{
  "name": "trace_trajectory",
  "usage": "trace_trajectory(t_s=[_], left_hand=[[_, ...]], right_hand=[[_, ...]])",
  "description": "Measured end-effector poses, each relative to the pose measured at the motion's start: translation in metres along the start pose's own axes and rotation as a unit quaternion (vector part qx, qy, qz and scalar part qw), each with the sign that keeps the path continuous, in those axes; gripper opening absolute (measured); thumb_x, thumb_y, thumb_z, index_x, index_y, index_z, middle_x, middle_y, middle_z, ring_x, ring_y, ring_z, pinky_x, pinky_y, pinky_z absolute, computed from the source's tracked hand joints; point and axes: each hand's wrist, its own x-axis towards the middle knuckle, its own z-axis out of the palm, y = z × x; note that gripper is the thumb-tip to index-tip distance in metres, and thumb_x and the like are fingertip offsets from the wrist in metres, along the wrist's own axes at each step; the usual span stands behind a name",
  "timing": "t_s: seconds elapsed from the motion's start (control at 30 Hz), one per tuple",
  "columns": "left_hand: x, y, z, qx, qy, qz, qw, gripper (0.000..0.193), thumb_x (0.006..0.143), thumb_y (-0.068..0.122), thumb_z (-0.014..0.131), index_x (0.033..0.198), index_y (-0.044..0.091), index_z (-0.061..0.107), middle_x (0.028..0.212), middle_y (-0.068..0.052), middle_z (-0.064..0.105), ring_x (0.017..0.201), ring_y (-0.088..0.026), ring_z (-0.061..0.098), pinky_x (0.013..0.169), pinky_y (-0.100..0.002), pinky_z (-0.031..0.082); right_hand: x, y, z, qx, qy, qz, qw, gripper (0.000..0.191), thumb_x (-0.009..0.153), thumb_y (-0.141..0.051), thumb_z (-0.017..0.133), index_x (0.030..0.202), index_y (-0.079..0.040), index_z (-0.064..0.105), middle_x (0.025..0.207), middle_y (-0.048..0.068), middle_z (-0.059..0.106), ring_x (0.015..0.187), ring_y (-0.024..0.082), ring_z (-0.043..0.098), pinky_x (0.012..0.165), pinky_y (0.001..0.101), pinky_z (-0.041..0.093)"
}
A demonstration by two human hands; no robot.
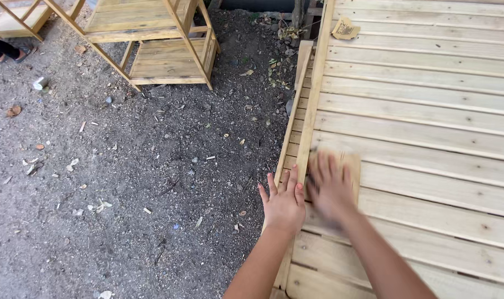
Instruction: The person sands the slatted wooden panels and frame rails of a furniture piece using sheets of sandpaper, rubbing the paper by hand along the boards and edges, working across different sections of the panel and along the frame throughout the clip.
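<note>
My right hand (pixel 330 188) is blurred with motion and presses flat on a tan sheet of sandpaper (pixel 352 164) lying on the pale slatted wooden panel (pixel 429 111). The sheet shows only at its top and right edge past my fingers. My left hand (pixel 284 204) rests flat, fingers spread, on the panel's left edge rail (pixel 313 105) just beside the right hand. It holds nothing.
A second scrap of sandpaper (pixel 346 27) lies on the panel's far slats. Bare dirt ground (pixel 152 182) with wood chips fills the left. A wooden shelf frame (pixel 158 44) stands at the back, and another person's foot (pixel 8 51) shows at top left.
</note>
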Motion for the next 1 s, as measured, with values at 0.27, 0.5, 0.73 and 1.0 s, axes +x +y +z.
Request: trace_trajectory(t_s=[0.27,0.5,0.73,1.0], left_hand=[[-0.057,-0.013,-0.005,-0.014,-0.024,0.005,1.0,0.06,0.105,0.044,0.017,0.163,0.032,0.007,0.169,-0.004,0.023,0.155,-0.043,0.003,0.122,-0.062,-0.001],[-0.091,-0.012,-0.014,0.01,-0.056,-0.01,0.998,0.061,0.105,0.042,0.017,0.164,0.033,0.001,0.169,-0.004,0.022,0.156,-0.043,0.004,0.123,-0.061,0.002],[-0.12,-0.019,-0.008,-0.011,-0.07,-0.041,0.997,0.059,0.104,0.045,0.01,0.162,0.044,0.001,0.169,0.002,0.022,0.156,-0.04,0.005,0.125,-0.058,0.003],[-0.151,-0.019,-0.013,-0.093,-0.023,-0.052,0.994,0.059,0.103,0.049,0.013,0.161,0.042,0.019,0.165,0.006,0.033,0.157,-0.038,0.009,0.127,-0.055,0.003]], right_hand=[[-0.07,-0.03,0.006,0.001,-0.024,-0.037,0.999,0.079,0.095,-0.044,0.038,0.161,-0.01,0.011,0.17,0.008,-0.002,0.155,0.031,0.0,0.118,0.0612,0.003],[-0.18,-0.055,0.037,-0.024,0.114,-0.162,0.98,0.072,0.1,-0.049,0.03,0.158,-0.009,0.013,0.167,0.011,0.007,0.152,0.031,0.004,0.117,0.063,0.002],[-0.08,-0.038,0.006,0.101,-0.065,0.006,0.993,0.073,0.104,-0.052,0.023,0.163,-0.013,0.003,0.173,0.004,-0.005,0.158,0.024,-0.004,0.124,0.0581,0.0],[-0.209,-0.07,-0.006,0.058,-0.217,-0.091,0.97,0.074,0.107,-0.049,0.022,0.163,-0.011,-0.006,0.172,0.009,-0.01,0.158,0.026,-0.013,0.125,0.0549,-0.007]])
